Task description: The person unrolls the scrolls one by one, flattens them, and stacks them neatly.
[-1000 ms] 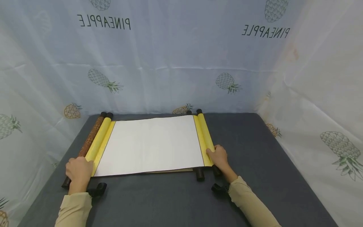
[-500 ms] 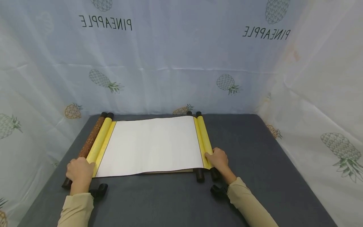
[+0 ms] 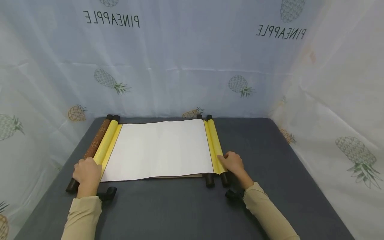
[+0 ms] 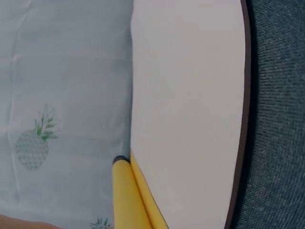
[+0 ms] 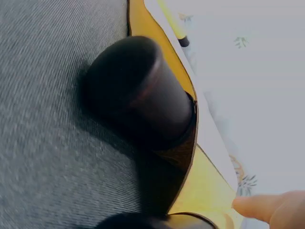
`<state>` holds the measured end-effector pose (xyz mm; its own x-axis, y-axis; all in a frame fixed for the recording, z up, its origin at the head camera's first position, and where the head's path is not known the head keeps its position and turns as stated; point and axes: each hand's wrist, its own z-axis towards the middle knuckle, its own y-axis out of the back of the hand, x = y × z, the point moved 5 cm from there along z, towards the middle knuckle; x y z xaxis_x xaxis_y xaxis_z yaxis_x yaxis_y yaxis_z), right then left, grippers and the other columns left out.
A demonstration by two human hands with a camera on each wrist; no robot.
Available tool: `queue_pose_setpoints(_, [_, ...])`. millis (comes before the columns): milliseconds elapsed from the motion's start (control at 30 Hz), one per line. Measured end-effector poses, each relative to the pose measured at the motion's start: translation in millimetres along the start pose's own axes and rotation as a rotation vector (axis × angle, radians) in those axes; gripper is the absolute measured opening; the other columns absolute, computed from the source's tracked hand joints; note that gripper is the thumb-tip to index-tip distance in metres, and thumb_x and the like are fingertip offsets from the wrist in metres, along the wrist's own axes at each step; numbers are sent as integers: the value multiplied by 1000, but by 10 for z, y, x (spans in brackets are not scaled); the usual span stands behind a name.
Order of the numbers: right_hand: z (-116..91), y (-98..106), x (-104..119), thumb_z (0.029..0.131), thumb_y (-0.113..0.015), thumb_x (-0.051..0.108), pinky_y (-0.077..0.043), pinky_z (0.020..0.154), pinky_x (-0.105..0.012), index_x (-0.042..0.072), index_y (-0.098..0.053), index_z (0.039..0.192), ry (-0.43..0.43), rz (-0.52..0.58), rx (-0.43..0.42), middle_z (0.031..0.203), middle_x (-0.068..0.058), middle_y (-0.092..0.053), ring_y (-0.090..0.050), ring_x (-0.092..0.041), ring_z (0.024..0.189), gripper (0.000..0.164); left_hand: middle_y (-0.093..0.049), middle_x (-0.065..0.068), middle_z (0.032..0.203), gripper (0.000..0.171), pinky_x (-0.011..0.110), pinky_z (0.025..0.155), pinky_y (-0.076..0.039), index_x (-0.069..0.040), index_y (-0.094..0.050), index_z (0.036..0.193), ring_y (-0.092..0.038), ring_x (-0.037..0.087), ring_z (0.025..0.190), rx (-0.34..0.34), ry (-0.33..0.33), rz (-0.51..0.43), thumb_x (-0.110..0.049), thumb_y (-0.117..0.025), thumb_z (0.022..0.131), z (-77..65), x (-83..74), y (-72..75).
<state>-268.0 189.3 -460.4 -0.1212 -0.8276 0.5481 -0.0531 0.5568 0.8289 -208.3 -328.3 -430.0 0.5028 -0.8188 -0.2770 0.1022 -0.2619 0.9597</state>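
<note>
A hanging scroll (image 3: pixel 159 150) lies partly unrolled, its white sheet bordered in yellow at both ends. My left hand (image 3: pixel 87 171) grips the near end of the left yellow roll (image 3: pixel 106 141), with the brown patterned roll (image 3: pixel 97 140) right beside it. At the other side my right hand (image 3: pixel 233 162) holds the near part of the right yellow roll (image 3: pixel 216 141), the thumb on its inner side. A second dark rod end (image 3: pixel 209 180) sticks out from under the sheet there, large in the right wrist view. The left wrist view shows the sheet's dark-edged border and little of the hand.
The scroll rests on a table with a dark grey cloth (image 3: pixel 168 210). Pale curtains (image 3: pixel 186 43) printed with pineapples stand behind and at both sides. Black wrist-worn devices (image 3: pixel 108 193) show beneath the wrists.
The right yellow roll's near end has shifted slightly left with my right hand. My left hand sits a little further right. The head view has tilted slightly.
</note>
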Motion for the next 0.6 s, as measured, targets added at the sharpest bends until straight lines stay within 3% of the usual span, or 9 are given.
queue_pose_setpoints(100, [25,-27,-11,90,-62,34,-49,62,-33,-3,-69,95,15,8,14,83,-15,-67,-60,-23,71,38,-48,41,107,37,64,74,-49,23,-51,107,-48,55,101,28,24,-1,-9,-43,91,15,-23,-42])
queue_pose_setpoints(233, [47,-62,13,86,-63,32,-30,49,-23,5,-63,73,-30,13,-11,62,-1,-49,-43,-14,57,31,-45,44,110,40,64,79,-49,27,-48,111,-46,57,104,75,74,27,-6,-35,92,32,29,-87])
queue_pose_setpoints(333, [20,-34,28,85,-64,33,-34,47,-23,3,-66,80,-68,7,-65,69,-7,-60,-51,-16,58,30,-45,46,109,41,63,78,-49,28,-48,109,-46,58,104,78,80,26,-6,-33,91,44,50,-93])
queue_pose_setpoints(467, [-27,3,55,84,-64,32,-50,58,-32,-2,-68,103,-57,28,-136,99,-19,-70,-64,-26,75,38,-45,46,108,39,63,76,-49,28,-49,106,-45,58,104,51,73,18,-6,-34,91,68,51,-41])
queue_pose_setpoints(600, [-58,-20,55,82,-64,29,-50,67,-39,-2,-66,100,-18,100,-219,98,-19,-66,-62,-28,79,36,-44,45,108,39,61,76,-49,28,-48,105,-45,56,101,26,67,32,-6,-36,91,77,12,37])
